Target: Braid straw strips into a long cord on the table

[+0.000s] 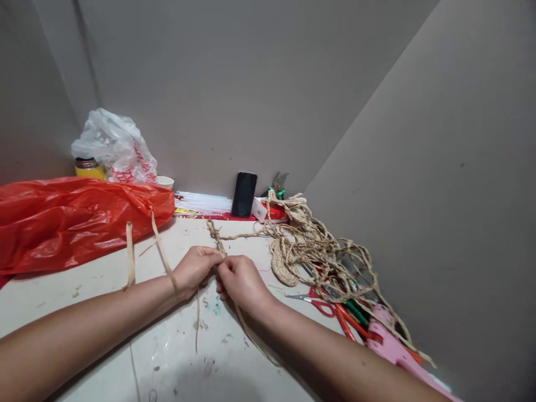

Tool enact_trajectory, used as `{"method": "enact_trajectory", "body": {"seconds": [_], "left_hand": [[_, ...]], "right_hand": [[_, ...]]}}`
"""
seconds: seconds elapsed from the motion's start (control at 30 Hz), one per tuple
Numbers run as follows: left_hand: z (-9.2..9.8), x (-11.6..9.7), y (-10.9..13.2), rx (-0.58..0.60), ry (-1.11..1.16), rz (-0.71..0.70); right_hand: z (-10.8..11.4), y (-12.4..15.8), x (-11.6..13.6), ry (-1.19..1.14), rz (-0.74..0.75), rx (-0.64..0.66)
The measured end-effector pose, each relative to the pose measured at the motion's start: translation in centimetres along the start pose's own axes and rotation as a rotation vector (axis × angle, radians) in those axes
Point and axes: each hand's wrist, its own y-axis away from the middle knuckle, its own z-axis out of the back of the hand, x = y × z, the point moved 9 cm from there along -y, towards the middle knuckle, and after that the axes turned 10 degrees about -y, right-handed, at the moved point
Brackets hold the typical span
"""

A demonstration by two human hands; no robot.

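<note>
Both hands meet over the middle of the white tabletop, fingertips pinched close together on a braided straw cord [216,234]. My left hand [196,271] grips it from the left, and my right hand [240,282] from the right. The cord's knotted end points away from me, past the fingers. Loose straw strands [198,321] hang below the hands, one running under my right forearm. Two flat straw strips [130,251] lie by my left forearm. The exact spot between the fingertips is mostly hidden.
A heap of braided cord [310,240] lies at right, with red-handled scissors [322,304] and a pink glue gun [391,343] beside it. A phone [244,194] leans at the back wall. Red plastic [84,220], a clear bag [115,142] and a yellow jar [89,169] fill the left.
</note>
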Motion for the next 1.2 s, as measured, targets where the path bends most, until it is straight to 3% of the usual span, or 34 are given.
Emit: {"method": "enact_trajectory", "body": {"seconds": [0.13, 0.23, 0.3, 0.33, 0.43, 0.47, 0.53, 0.63, 0.7, 0.8, 0.97, 1.2], "left_hand": [[0.6, 0.6, -0.2, -0.070, 0.072, 0.038], [0.8, 0.8, -0.2, -0.108, 0.162, 0.047], [0.8, 0.7, -0.1, -0.105, 0.184, 0.042], [0.7, 0.6, -0.1, -0.091, 0.173, 0.048], [0.4, 0.4, 0.0, -0.048, 0.121, 0.075], [0.4, 0.2, 0.1, -0.042, 0.118, 0.077], [0.4, -0.1, 0.1, -0.048, 0.145, 0.058], [0.3, -0.3, 0.1, -0.040, 0.167, 0.034], [0.3, -0.2, 0.0, -0.040, 0.136, 0.032], [0.5, 0.0, -0.1, -0.060, 0.100, 0.039], [0.2, -0.1, -0.3, 0.009, 0.109, 0.027], [0.6, -0.1, -0.5, 0.028, 0.111, 0.028]], "right_hand": [[-0.4, 1.5, 3.8, 0.602, 0.284, -0.083], [-1.2, 2.8, 5.1, 0.772, 0.356, 0.041], [-0.6, 3.1, 5.6, 0.694, 0.371, 0.115], [0.4, 2.9, 5.9, 0.611, 0.384, 0.093], [4.3, 1.3, 6.3, 0.313, 0.435, -0.115], [4.7, 0.6, 5.7, 0.220, 0.421, -0.120], [3.7, -0.9, 3.5, 0.002, 0.303, 0.042], [0.2, -1.2, 0.5, -0.322, 0.034, 0.375], [-1.0, -0.7, -0.4, -0.437, -0.102, 0.477], [-1.2, -0.1, -0.8, -0.473, -0.205, 0.554], [-0.6, -0.4, -0.9, -0.375, -0.183, 0.580], [-1.3, -0.4, -0.9, -0.511, -0.212, 0.632]]}}
